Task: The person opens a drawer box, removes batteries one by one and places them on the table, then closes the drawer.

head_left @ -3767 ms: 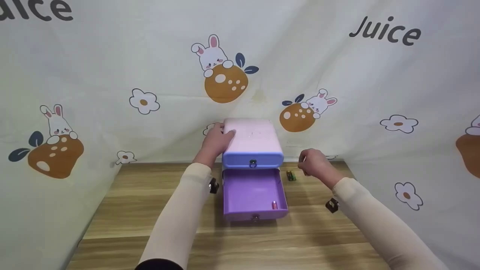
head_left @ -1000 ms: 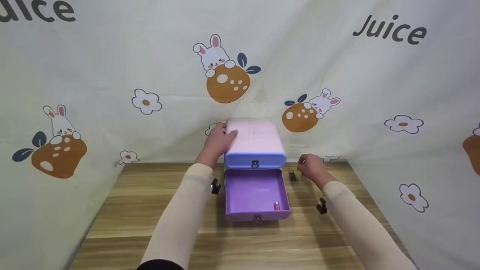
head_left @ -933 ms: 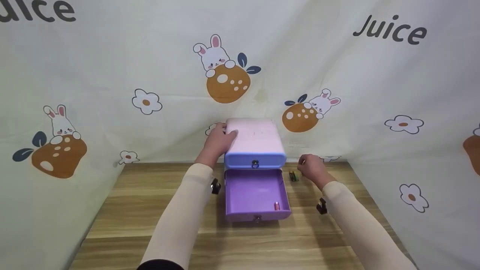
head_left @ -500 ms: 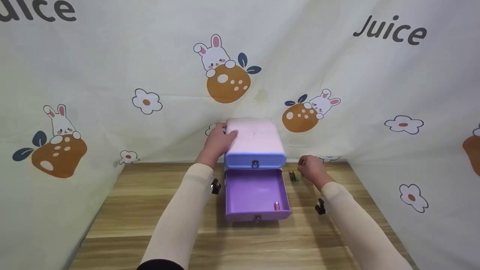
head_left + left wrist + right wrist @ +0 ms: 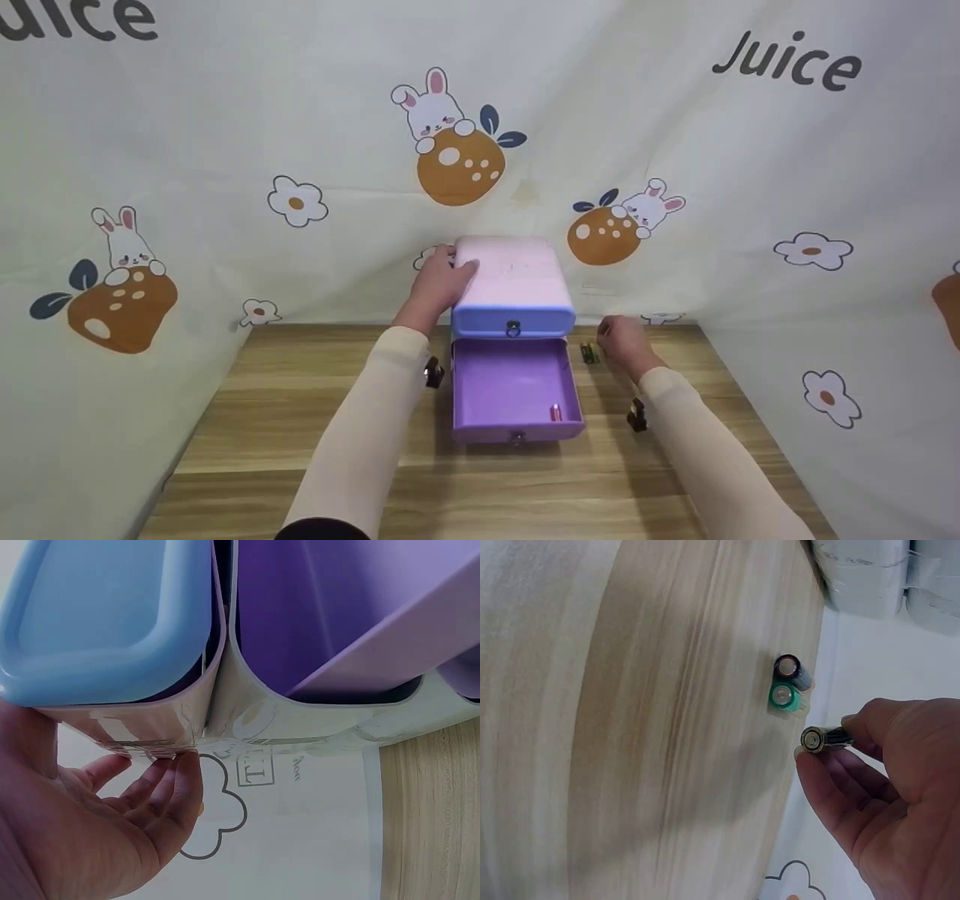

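A small plastic drawer cabinet [image 5: 514, 274] has a pink top, a closed blue upper drawer [image 5: 480, 321] and a pulled-out purple lower drawer [image 5: 502, 382]. My left hand [image 5: 441, 283] grips the cabinet's upper left edge, thumb on top; the left wrist view shows the fingers against its side. Inside the purple drawer, near the front right corner, lies a red battery [image 5: 556, 412]. My right hand [image 5: 626, 345] is right of the cabinet, pinching a battery [image 5: 826, 738] between thumb and fingers. Beside it, a dark-ended battery [image 5: 787, 666] and a green-ended battery [image 5: 783, 695] are side by side on the table.
The wood-grain table [image 5: 322, 435] meets a printed cloth backdrop [image 5: 337, 135] behind the cabinet and on both sides. A ring pull [image 5: 514, 328] hangs on the blue drawer, and a knob [image 5: 517, 436] is on the purple drawer's front.
My right hand has come lower and nearer the table, with its forearm shifted leftward. My left hand, the cabinet and the red battery keep their places; the head view drifts slightly.
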A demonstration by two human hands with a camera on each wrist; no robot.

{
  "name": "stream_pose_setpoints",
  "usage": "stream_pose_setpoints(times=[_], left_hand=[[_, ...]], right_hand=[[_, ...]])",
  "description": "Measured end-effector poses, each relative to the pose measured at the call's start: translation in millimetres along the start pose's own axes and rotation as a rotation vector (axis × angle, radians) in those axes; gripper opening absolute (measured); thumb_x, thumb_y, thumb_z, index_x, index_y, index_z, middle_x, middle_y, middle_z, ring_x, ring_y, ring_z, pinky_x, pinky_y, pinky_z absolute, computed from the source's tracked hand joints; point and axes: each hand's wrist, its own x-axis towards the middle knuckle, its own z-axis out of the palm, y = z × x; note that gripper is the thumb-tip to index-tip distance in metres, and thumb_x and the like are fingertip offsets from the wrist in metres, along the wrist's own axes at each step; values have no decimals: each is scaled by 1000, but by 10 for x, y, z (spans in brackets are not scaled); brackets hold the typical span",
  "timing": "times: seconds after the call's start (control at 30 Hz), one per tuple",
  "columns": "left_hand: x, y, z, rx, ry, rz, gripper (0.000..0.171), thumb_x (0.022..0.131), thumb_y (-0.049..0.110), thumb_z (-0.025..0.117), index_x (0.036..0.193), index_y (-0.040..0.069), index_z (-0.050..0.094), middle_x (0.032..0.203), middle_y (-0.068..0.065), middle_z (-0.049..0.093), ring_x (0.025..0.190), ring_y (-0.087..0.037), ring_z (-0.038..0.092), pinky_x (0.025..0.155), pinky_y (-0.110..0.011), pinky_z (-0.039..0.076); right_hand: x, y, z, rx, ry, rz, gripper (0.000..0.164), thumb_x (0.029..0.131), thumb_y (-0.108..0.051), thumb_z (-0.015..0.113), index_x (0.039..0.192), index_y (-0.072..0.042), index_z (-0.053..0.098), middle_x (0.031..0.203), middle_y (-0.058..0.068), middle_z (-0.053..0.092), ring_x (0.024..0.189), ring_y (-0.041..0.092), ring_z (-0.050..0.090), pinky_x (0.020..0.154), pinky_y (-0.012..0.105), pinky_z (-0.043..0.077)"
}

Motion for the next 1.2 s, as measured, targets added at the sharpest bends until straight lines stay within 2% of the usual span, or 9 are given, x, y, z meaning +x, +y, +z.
stream_pose_setpoints(times=[0.37,0.67,1.0,1.2], left_hand=[[-13,1,-1,-6,9,-8,70,109,47,64,162,4,46,156,-19,57,144,-36,54,119,-53,45],[-31,27,-20,-20,7,4,65,109,44,65,158,4,49,153,-19,60,141,-36,57,118,-51,45],[-13,10,2,-18,10,14,66,109,44,65,158,2,49,153,-20,60,141,-36,57,118,-50,45],[-6,2,5,-15,13,7,66,109,45,65,157,3,49,153,-19,60,142,-36,56,119,-51,45]], right_hand=[[40,41,109,39,-20,49,14,97,2,63,105,2,74,99,15,73,94,32,69,87,50,60],[31,107,175,37,28,20,12,97,-2,64,101,3,75,98,17,75,95,35,70,90,54,59],[78,132,212,111,-5,106,16,101,-2,63,109,4,75,107,19,75,103,35,69,95,52,58],[92,134,232,123,-5,108,14,101,-2,63,109,4,75,108,20,74,104,37,69,96,54,57]])
